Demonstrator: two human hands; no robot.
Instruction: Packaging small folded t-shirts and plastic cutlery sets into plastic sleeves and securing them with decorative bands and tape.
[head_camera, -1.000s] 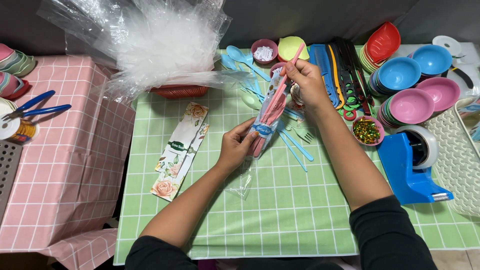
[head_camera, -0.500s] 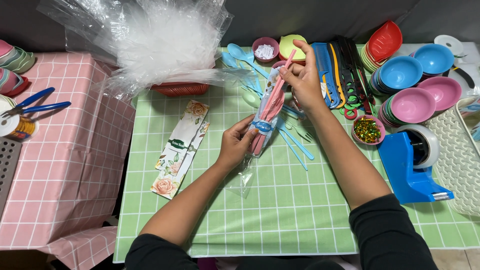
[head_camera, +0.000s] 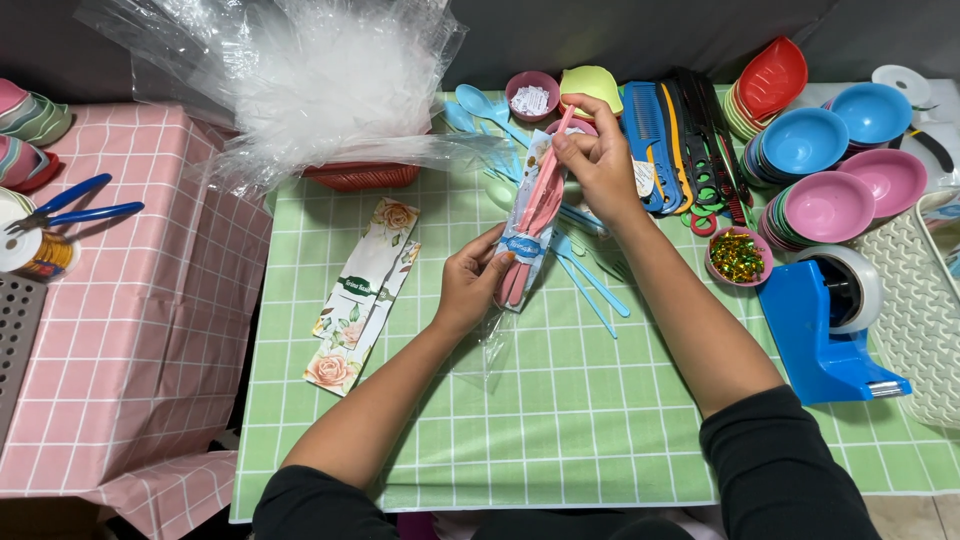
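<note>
clear sleeve (head_camera: 520, 250): narrow transparent packet, held slanted above the green checked table (head_camera: 560, 440); holds pink cutlery (head_camera: 540, 195) and a pale blue label card; its empty lower end hangs below the left hand toward the cloth; left hand (head_camera: 470, 285): closed about the sleeve's lower part, fingers curled over the label; right hand (head_camera: 600, 160): pinching the upper end of the pink cutlery between thumb and fingertips, just in front of the yellow-green dish (head_camera: 592, 88).

floral cards (head_camera: 365, 295): long white strips printed with pink roses and a dark green band, lying overlapped on the cloth left of the left hand; cellophane heap (head_camera: 290, 85): crumpled clear bags over a red basket (head_camera: 362, 176) at the table's far left; blue spoons (head_camera: 590, 275): loose on the cloth under the sleeve; combs (head_camera: 680, 135): blue, black, yellow and red, fanned beside the right hand; bowls (head_camera: 830, 205): pink and blue stacks at far right; tape dispenser (head_camera: 825, 330): blue, near the right forearm; blue pliers (head_camera: 70, 205): on the pink checked table.

change from one second ago: sleeve and right hand have risen toward the far edge; pink cutlery tip now reaches the yellow-green dish; left hand has followed upward; everything else unmoved.
</note>
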